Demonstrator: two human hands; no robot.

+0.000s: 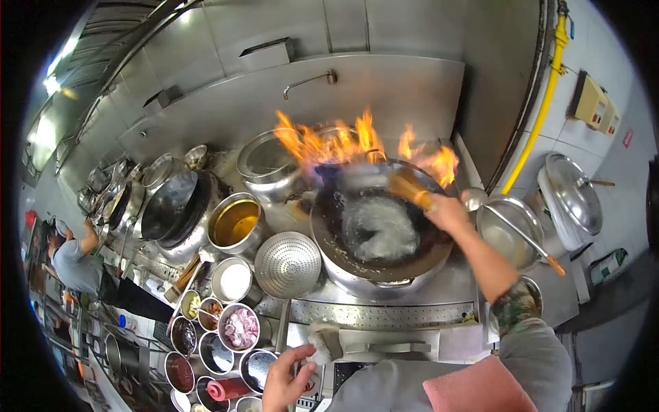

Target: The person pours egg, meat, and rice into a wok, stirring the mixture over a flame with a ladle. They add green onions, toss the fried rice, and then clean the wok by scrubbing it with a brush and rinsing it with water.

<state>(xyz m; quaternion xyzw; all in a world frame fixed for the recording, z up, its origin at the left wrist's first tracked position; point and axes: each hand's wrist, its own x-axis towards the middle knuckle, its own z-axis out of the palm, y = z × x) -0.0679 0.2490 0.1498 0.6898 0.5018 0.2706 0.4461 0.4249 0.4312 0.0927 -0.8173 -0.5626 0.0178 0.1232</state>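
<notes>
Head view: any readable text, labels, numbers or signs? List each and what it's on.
None can be read.
Red sign on the tiled wall: too small and blurred.
Beige wall box: no legible marking.
Packet on the right counter: print blurred.

Wok scrub over live flame, brush in your right hand.
Your right hand (446, 213) grips a bamboo brush (410, 188), blurred, angled down into the big dark wok (374, 237) at frame centre. Wok sits on the burner, foamy whitish water (379, 230) pooled inside, orange flames (343, 144) along its far rim. Your left hand (285, 381), bottom centre, fingers curled, rests at the stove's front edge by a lever (326, 343).
</notes>
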